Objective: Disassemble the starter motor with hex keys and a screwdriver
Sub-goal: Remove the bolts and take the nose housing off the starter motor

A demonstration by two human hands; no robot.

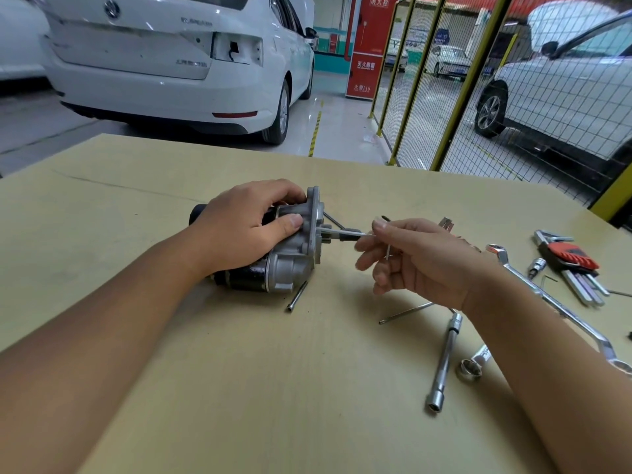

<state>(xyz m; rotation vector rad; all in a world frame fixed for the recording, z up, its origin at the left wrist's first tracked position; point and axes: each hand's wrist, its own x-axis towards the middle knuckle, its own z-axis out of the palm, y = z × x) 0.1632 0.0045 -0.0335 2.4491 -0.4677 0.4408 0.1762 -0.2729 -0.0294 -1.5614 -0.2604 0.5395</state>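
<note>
Head view shows the starter motor [273, 248] lying at frame centre on the worktop [239, 371], gripped by the left hand [239, 227]. The right hand [420, 258] pinches a hex key [362, 236] seated in its end housing. Two long bolts [297, 295] already lie out, so disassembly looks partly done; the housing remains attached. At right lie one hex key set [571, 261] and one socket extension [444, 360].
</note>
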